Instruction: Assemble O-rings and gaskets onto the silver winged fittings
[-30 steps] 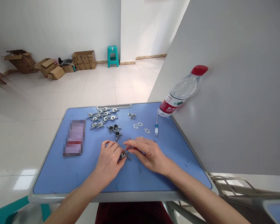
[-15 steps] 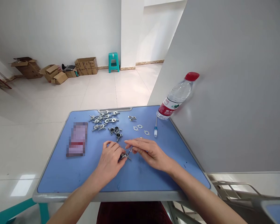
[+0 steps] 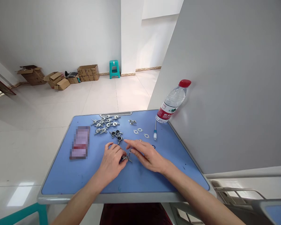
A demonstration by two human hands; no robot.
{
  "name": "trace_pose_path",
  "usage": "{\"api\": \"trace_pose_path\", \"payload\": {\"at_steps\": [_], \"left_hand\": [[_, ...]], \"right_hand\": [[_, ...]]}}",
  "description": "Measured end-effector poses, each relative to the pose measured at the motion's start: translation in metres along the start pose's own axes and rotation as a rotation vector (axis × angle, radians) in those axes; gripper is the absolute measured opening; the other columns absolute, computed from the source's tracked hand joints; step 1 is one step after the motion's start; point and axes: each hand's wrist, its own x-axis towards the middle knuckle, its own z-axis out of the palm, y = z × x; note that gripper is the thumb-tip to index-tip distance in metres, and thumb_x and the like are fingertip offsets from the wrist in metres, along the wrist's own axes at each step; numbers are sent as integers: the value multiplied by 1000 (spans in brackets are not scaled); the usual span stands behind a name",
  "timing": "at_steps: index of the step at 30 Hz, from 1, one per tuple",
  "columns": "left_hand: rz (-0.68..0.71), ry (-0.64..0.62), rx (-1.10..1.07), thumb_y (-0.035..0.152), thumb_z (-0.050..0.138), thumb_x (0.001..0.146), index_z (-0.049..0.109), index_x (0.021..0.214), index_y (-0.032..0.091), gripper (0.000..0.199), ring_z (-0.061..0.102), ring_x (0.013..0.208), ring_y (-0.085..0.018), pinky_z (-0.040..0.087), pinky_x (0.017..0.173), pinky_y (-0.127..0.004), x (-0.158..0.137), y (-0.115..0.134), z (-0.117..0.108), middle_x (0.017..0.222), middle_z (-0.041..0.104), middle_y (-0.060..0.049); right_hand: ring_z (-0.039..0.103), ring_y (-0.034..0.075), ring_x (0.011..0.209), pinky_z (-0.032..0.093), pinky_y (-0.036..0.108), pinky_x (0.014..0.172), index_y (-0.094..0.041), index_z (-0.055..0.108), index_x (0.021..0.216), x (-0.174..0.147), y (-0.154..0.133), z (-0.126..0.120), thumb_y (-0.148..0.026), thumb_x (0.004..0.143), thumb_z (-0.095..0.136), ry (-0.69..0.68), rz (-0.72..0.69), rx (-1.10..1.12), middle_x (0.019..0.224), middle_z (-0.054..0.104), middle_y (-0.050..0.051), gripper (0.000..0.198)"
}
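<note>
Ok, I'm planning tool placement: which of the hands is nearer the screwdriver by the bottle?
Right. The right hand is on the near side of the screwdriver, slightly left; the left hand is farther left, holding a metal part.

The left hand (image 3: 111,158) has its back up and its fingers bent down. Just beside it, the right hand (image 3: 148,153) tips over, its pointing finger stretched toward the left hand, thumb underneath. The bare left arm (image 3: 84,194) and right arm (image 3: 192,189) slant back behind the hands
</note>
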Motion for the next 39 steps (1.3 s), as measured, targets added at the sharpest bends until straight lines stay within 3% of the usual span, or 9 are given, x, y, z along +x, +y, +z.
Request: {"api": "trace_pose_path", "payload": {"at_steps": [2, 6, 10, 20, 34, 36, 39], "left_hand": [[3, 2, 5, 14, 63, 84, 60, 82, 20, 7, 60, 86, -20, 36, 101, -50, 0, 0, 1, 80, 64, 1], [18, 3, 6, 13, 63, 84, 60, 83, 20, 8, 60, 86, -20, 35, 102, -51, 0, -1, 1, 81, 64, 1], [8, -7, 17, 11, 65, 83, 60, 83, 19, 9, 60, 88, -19, 32, 105, -51, 0, 0, -1, 81, 64, 2], [13, -23, 1, 13, 63, 85, 60, 84, 20, 8, 59, 89, -19, 31, 107, -54, 1, 1, -4, 83, 65, 2], [63, 15, 46, 16, 63, 85, 59, 80, 20, 7, 61, 87, -19, 27, 111, -57, 1, 0, -6, 81, 64, 2], [69, -5, 39, 16, 64, 85, 60, 83, 20, 6, 60, 88, -19, 29, 110, -55, 2, 0, -7, 82, 64, 2], [87, -41, 6, 14, 63, 85, 61, 85, 21, 6, 60, 90, -19, 44, 97, -44, 3, 0, -8, 84, 65, 1]], "right_hand": [[65, 16, 89, 53, 31, 78, -23, 45, 138, 0, -1, -2, -16, 101, 37, -3, 22, 68, 101, 70, 6, 38], [63, 14, 74, 53, 27, 68, -21, 59, 120, 0, -1, -1, -21, 101, 43, 56, 59, 86, 85, 71, 3, 25], [61, 14, 69, 52, 26, 66, -21, 63, 110, 2, -2, 2, -25, 101, 45, 94, 39, 60, 82, 71, 2, 21], [61, 14, 67, 51, 26, 64, -21, 65, 108, 1, 1, 3, -29, 101, 46, 122, 41, 49, 79, 71, 2, 22], [53, 12, 60, 46, 22, 55, -19, 58, 85, -1, -2, 14, -33, 97, 50, 185, 117, -6, 69, 59, 0, 20], [53, 12, 60, 47, 22, 55, -19, 58, 89, -3, 0, 17, -31, 97, 49, 213, 116, 0, 70, 59, 0, 17], [57, 13, 63, 50, 25, 59, -20, 60, 103, -4, 3, 19, -28, 98, 47, 247, 87, -19, 74, 60, 1, 16]]}}
